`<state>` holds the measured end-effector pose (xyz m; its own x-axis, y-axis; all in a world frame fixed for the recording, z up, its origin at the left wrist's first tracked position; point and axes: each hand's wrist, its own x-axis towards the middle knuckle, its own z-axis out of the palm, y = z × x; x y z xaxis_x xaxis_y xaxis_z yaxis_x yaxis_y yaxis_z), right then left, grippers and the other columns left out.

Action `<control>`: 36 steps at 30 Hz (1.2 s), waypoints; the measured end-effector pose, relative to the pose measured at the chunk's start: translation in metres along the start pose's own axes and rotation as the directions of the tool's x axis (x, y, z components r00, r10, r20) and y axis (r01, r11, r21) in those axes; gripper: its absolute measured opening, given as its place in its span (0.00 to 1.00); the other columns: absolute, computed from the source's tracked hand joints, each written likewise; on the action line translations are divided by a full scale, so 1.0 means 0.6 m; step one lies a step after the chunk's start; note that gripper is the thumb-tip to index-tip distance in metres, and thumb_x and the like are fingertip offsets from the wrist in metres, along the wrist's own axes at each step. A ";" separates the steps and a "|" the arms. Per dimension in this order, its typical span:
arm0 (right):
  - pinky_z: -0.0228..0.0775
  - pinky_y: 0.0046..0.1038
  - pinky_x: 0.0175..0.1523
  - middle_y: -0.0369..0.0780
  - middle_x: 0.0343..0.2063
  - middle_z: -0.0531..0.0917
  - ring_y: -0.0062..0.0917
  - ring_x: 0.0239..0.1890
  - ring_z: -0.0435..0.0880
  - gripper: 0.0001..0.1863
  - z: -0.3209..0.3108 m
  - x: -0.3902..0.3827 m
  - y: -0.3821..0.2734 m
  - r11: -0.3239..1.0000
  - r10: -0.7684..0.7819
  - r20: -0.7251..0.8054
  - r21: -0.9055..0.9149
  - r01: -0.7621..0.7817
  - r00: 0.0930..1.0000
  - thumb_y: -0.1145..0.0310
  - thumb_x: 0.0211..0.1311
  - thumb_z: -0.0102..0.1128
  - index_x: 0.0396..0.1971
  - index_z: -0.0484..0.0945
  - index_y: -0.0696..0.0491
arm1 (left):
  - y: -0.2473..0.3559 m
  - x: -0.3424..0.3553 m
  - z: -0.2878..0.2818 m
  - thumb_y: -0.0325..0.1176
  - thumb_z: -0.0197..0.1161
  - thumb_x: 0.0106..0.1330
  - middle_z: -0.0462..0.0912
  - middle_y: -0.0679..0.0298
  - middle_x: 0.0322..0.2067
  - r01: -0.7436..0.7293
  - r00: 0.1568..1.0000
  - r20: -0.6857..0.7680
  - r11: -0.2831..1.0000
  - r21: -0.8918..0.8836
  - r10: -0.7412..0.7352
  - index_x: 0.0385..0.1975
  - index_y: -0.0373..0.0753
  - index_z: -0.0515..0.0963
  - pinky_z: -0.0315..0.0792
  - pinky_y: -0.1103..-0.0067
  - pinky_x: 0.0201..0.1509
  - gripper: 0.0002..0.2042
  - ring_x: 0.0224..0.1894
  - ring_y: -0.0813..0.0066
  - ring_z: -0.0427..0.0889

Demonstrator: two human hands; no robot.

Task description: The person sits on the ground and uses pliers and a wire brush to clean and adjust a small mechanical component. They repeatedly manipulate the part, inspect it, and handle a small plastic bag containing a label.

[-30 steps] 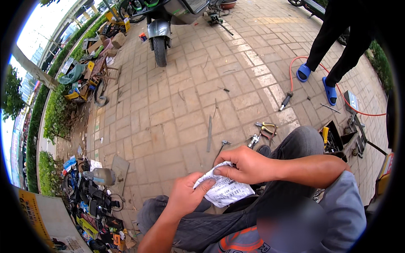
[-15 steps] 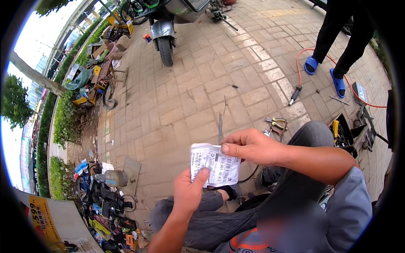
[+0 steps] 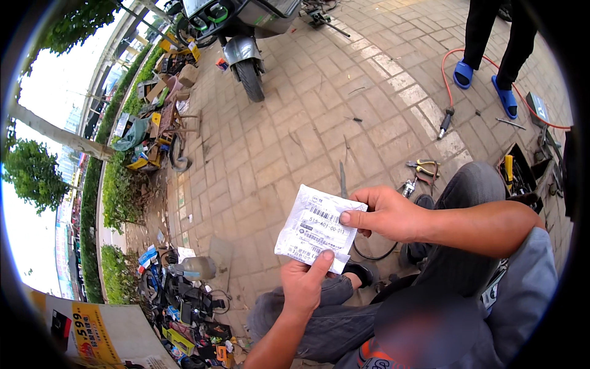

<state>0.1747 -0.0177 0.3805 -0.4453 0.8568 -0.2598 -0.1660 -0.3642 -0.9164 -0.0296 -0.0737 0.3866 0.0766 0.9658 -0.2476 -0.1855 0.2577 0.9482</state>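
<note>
A white plastic packet (image 3: 310, 224) with printed labels and barcodes is held up in front of my bent legs, its printed face toward me. My left hand (image 3: 305, 284) pinches its lower edge, the thumb lying on the front. At the packet's right edge my right hand (image 3: 384, 215) grips it, thumb in front and fingers behind. What the packet contains is hidden. Beyond my right hand, pliers (image 3: 425, 169) with yellow handles lie on the paving beside a small metal part (image 3: 408, 188).
An open toolbox (image 3: 521, 175) stands right of my knee. Farther off, a person in blue slippers (image 3: 505, 97) stands by a red hose (image 3: 447, 80) ending in an air tool (image 3: 445, 123). A scooter (image 3: 249, 71) is ahead. Scrap parts (image 3: 184, 313) are heaped at left.
The packet has turned so that its print now reads level, where it was sideways before. Both hands still hold it, and the whole view has shifted a little.
</note>
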 end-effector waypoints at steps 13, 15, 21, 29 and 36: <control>0.70 0.20 0.32 0.35 0.28 0.82 0.14 0.27 0.76 0.13 0.022 -0.014 0.010 1.000 0.004 0.097 0.027 -0.007 0.995 0.67 0.62 0.63 0.41 0.79 0.61 | -0.008 0.000 0.004 0.35 0.53 0.72 0.82 0.61 0.36 -0.015 0.994 0.106 1.000 -0.006 0.015 0.43 0.29 0.77 0.74 0.80 0.36 0.14 0.32 0.77 0.79; 0.70 0.20 0.32 0.35 0.28 0.82 0.14 0.26 0.76 0.13 0.020 -0.013 0.012 1.000 0.002 0.110 0.025 -0.004 0.994 0.67 0.62 0.63 0.41 0.79 0.61 | -0.010 -0.002 0.002 0.36 0.52 0.73 0.82 0.61 0.35 -0.034 0.995 0.097 0.999 -0.017 0.036 0.42 0.29 0.77 0.74 0.80 0.36 0.14 0.32 0.77 0.78; 0.70 0.21 0.32 0.36 0.28 0.82 0.15 0.26 0.75 0.14 0.013 -0.016 0.011 0.998 0.002 0.125 -0.057 0.005 0.992 0.67 0.63 0.61 0.42 0.79 0.62 | -0.007 -0.004 -0.005 0.35 0.51 0.73 0.82 0.60 0.33 -0.124 0.990 0.077 0.992 0.021 0.122 0.38 0.28 0.78 0.72 0.79 0.37 0.15 0.32 0.77 0.78; 0.70 0.20 0.33 0.36 0.29 0.82 0.14 0.26 0.76 0.13 0.018 -0.023 -0.007 0.997 0.067 0.126 -0.033 -0.063 0.990 0.69 0.63 0.60 0.43 0.79 0.62 | -0.010 -0.013 -0.025 0.30 0.54 0.70 0.81 0.58 0.38 -0.100 0.989 0.105 0.993 -0.059 0.105 0.44 0.27 0.76 0.72 0.78 0.40 0.11 0.36 0.75 0.78; 0.72 0.22 0.38 0.38 0.32 0.84 0.16 0.32 0.78 0.14 0.018 -0.015 -0.011 0.992 0.095 0.154 -0.102 -0.080 0.984 0.69 0.64 0.59 0.44 0.79 0.62 | -0.008 -0.019 -0.053 0.27 0.51 0.69 0.80 0.51 0.42 -0.072 0.989 0.109 0.970 -0.234 0.100 0.47 0.24 0.73 0.72 0.73 0.43 0.13 0.39 0.68 0.77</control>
<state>0.1702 -0.0271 0.3919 -0.5893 0.7520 -0.2955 -0.0392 -0.3919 -0.9192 -0.0606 -0.0848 0.3783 0.1636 0.9781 -0.1287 -0.4146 0.1866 0.8907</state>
